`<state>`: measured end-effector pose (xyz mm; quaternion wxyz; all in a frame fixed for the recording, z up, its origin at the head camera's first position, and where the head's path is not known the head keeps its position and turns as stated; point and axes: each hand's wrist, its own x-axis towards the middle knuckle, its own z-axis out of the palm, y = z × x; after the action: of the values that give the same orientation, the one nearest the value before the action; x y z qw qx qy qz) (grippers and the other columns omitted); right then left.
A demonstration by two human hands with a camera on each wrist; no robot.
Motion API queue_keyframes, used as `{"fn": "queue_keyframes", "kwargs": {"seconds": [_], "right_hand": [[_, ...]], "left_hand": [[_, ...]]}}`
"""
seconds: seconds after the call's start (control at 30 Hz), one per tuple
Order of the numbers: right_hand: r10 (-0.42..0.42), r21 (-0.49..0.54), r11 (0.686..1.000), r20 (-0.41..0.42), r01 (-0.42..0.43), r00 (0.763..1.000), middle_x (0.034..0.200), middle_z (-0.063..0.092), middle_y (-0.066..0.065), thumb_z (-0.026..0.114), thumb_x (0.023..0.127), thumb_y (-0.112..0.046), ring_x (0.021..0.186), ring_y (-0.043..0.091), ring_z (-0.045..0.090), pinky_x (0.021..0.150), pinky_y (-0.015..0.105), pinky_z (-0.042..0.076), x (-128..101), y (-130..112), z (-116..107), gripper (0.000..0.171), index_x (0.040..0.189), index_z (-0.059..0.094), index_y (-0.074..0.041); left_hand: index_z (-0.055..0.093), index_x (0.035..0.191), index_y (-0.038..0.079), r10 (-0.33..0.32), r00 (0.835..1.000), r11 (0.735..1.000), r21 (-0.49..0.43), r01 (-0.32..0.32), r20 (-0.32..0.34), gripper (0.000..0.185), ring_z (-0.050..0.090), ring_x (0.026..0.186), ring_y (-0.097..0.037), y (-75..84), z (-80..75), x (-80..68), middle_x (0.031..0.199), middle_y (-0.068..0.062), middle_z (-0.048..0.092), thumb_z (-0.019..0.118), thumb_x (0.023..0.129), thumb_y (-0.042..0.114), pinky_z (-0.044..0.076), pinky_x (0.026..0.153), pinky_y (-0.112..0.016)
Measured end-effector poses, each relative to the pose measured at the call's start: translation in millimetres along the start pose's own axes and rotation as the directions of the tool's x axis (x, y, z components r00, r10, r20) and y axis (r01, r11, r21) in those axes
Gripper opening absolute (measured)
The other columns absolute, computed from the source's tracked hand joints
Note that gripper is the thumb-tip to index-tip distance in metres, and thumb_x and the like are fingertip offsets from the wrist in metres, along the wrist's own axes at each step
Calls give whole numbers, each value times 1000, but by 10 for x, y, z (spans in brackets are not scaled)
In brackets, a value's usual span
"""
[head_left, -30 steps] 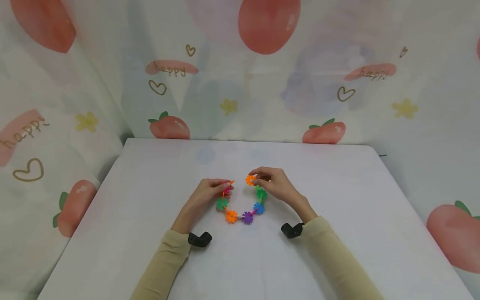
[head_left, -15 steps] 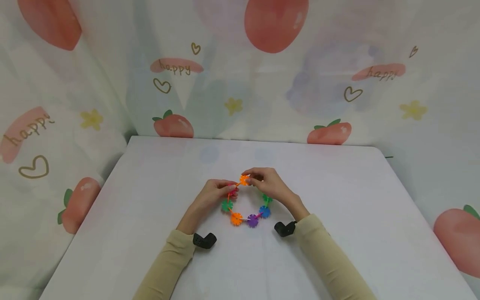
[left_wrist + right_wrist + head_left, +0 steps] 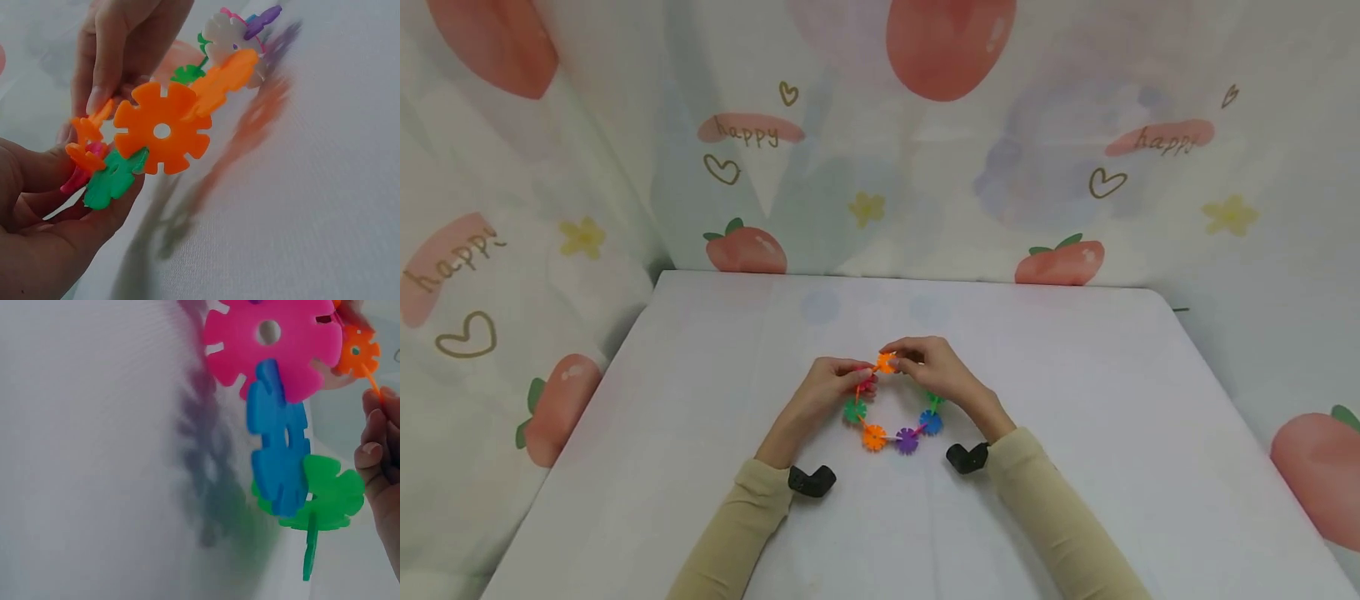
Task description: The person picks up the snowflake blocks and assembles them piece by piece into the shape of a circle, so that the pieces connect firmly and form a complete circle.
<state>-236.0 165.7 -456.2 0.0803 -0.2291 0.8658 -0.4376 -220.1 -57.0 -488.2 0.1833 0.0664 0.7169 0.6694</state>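
Note:
Notched plastic snowflake discs are slotted edge to edge into a ring between both hands. My left hand (image 3: 831, 385) pinches a pink disc (image 3: 867, 382) on the ring's left side. From the right, my right hand (image 3: 940, 369) pinches an orange disc (image 3: 886, 362) at the top, right beside the left fingertips. Down the left run a green disc (image 3: 854, 411) and another orange disc (image 3: 873, 438); a purple disc (image 3: 907, 441) and a blue disc (image 3: 931, 422) follow on the right. The right wrist view shows a large pink disc (image 3: 240, 340) joined to the blue one. Fingers partly hide the top links.
A white table (image 3: 1045, 375) lies under the ring, whose shadow falls on it. Black wrist cameras sit at both cuffs, the left camera (image 3: 812, 481) and the right camera (image 3: 967, 457). A printed curtain (image 3: 925, 167) stands behind the table's back edge.
The right hand has moved left with its orange disc, up to the orange piece at the left fingertips. The gap at the ring's top has narrowed until the pieces meet in view.

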Motion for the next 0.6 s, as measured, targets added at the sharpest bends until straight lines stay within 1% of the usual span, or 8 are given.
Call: {"fn": "queue_keyframes", "kwargs": {"seconds": [0.13, 0.2, 0.27, 0.33, 0.4, 0.43, 0.5, 0.6], "right_hand": [[26, 20, 999, -11, -26, 1000, 118, 75, 10, 63, 101, -6, 96, 22, 70, 89, 36, 61, 28, -43, 0, 24, 122, 75, -7], [26, 5, 1000, -26, -26, 999, 116, 75, 9, 65, 101, -9, 95, 22, 70, 88, 35, 61, 21, -57, -19, 25, 124, 74, -7], [20, -29, 999, -52, -22, 998, 113, 76, 9, 67, 100, -14, 94, 23, 69, 86, 33, 60, -5, -52, -58, 28, 127, 73, -7], [25, -92, 995, -88, -33, 996, 109, 76, 9, 70, 99, -19, 92, 23, 67, 82, 32, 58, -41, -17, -108, 31, 127, 72, -7], [51, -161, 984, -125, -71, 991, 104, 75, 9, 71, 99, -21, 91, 23, 65, 78, 32, 55, -87, 38, -175, 29, 123, 74, -5], [80, -190, 976, -136, -105, 987, 103, 75, 9, 71, 99, -22, 90, 24, 64, 76, 31, 53, -120, 69, -232, 27, 119, 75, -5], [155, -243, 953, -117, -179, 981, 98, 74, 9, 71, 99, -24, 88, 24, 62, 73, 31, 51, -184, 130, -340, 23, 110, 76, -4], [251, -278, 930, -2, -242, 968, 96, 74, 6, 70, 98, -28, 86, 21, 60, 72, 29, 50, -249, 211, -439, 24, 105, 77, -6]], "left_hand": [[69, 121, -12, 16, 1000, 1000, -7, -16, 22, 29, 78, 88, -24, 12, 10, 9, 106, -24, 76, 62, 104, 11, 61, 92, -35], [68, 124, -10, 19, 999, 1000, 4, -19, 31, 31, 78, 91, -25, 19, 9, 8, 107, -23, 76, 62, 104, 12, 60, 94, -36], [64, 131, -6, 20, 999, 999, 28, -22, 43, 34, 78, 92, -25, 35, 5, -1, 107, -22, 76, 62, 104, 14, 59, 97, -37], [61, 137, -3, 13, 999, 999, 45, -15, 52, 38, 77, 92, -25, 38, -8, -9, 106, -21, 76, 62, 104, 14, 57, 101, -38], [57, 142, -1, 6, 998, 998, 58, -9, 58, 42, 77, 92, -25, 42, -23, -20, 107, -21, 75, 61, 104, 15, 55, 104, -39], [56, 144, 0, 7, 998, 998, 63, -11, 65, 42, 77, 92, -24, 52, -15, -17, 108, -21, 75, 60, 104, 15, 54, 105, -39], [56, 143, -2, -3, 998, 998, 61, -2, 69, 41, 77, 94, -24, 59, -7, -14, 111, -21, 75, 60, 105, 14, 53, 106, -40], [59, 139, -5, -21, 998, 998, 66, 17, 58, 39, 77, 97, -24, 58, -6, -24, 116, -21, 74, 60, 105, 13, 53, 107, -41]]}}
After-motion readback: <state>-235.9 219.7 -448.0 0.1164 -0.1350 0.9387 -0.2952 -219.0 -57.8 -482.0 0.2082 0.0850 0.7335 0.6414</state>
